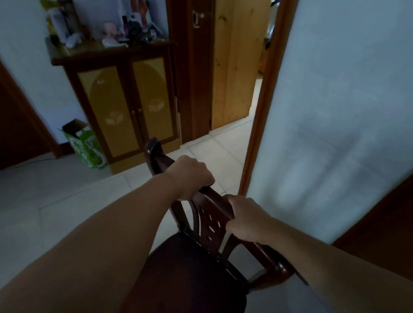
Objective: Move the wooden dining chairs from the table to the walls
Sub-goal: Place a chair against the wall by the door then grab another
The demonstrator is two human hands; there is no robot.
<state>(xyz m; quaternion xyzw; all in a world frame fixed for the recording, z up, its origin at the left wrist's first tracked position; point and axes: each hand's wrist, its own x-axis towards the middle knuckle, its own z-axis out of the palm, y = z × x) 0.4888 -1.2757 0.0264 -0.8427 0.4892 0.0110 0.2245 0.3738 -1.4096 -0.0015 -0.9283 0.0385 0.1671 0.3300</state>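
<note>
Chair point(189, 276), dark wood with a dark seat, sits low in the middle of the view on the floor point(47, 193), just beside a pale wall point(348, 85) on the right. Both hands hold its top rail: left hand point(190, 178) curls over the rail further from the camera, right hand point(248, 220) grips the rail and carved back slat nearer the camera. Whether the chair legs touch the floor or are lifted, cannot tell.

Floor is light grey tile. Ahead stands a cabinet point(125, 106), dark frame with two yellow door panels, against a pale blue wall. Its top carries a crowd of bottles and small items point(104, 25), blurred, not identifiable one by one. A green cardboard box point(84, 143), open on top, leans at the cabinet's left side. Right of the cabinet is a dark door frame point(188, 66) and a light wooden door point(234, 55), open to another room.

Chair's lower legs hidden under the seat and arms. Seat front cut off by the bottom edge. Dark wood at left edge and bottom right, unclear what.
</note>
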